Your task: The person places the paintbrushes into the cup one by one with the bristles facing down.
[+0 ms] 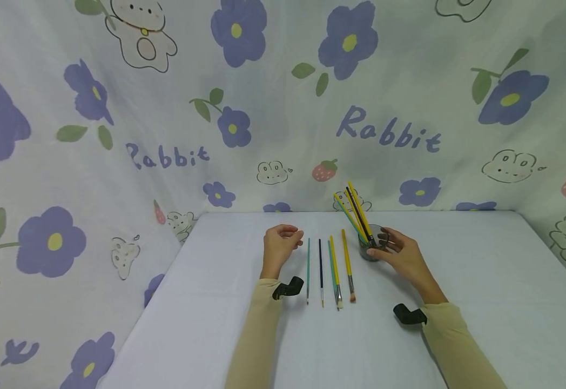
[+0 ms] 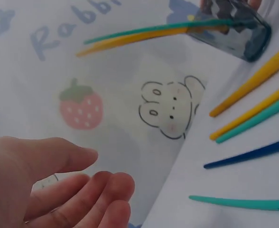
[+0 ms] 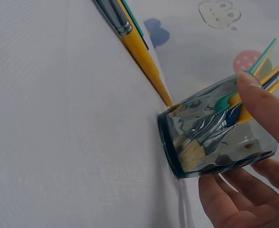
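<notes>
A smoky see-through glass (image 3: 215,128) holds several paintbrushes (image 1: 358,216), bristles down, with yellow, teal and dark handles leaning out over its rim. My right hand (image 1: 402,256) grips this glass from its right side, thumb on one side and fingers on the other. To its left, several more paintbrushes lie in a row, bristles toward me: a yellow brush (image 1: 346,259), a yellow and a teal one close together, a dark blue brush (image 1: 320,267) and a teal brush (image 1: 308,270). My left hand (image 1: 281,247) is just left of the teal brush, fingers loosely bent, holding nothing.
A white-covered table (image 1: 195,324) spreads under everything. Its back edge meets a hanging printed cloth (image 1: 283,81) with flowers and rabbits, which also hangs at the left and right sides. A black wrist camera (image 1: 288,288) sits on each sleeve.
</notes>
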Demonstrator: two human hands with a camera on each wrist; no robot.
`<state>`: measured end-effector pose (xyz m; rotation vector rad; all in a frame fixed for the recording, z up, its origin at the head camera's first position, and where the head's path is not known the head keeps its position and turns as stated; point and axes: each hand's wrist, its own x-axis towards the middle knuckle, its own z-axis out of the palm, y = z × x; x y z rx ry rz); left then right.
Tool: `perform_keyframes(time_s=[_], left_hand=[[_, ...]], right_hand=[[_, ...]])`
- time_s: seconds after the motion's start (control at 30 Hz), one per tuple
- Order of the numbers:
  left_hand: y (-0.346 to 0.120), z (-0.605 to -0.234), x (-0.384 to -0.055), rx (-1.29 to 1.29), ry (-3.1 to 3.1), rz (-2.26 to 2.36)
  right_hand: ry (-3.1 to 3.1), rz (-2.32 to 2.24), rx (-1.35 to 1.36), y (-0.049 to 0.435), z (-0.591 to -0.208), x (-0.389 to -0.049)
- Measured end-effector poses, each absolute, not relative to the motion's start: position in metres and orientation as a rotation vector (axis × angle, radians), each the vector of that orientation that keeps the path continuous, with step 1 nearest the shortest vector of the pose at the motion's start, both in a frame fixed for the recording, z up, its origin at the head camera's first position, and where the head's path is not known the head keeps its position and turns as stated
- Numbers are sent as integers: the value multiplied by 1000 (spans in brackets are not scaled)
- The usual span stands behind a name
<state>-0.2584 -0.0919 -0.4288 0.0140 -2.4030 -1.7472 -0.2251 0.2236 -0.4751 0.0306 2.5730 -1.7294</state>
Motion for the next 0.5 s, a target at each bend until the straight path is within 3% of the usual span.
perform_keyframes(time_s=[0.5], left_hand=[[-94, -448, -258, 142, -2660, -1600]], right_hand=[[2582, -1702, 36, 225, -476, -226]])
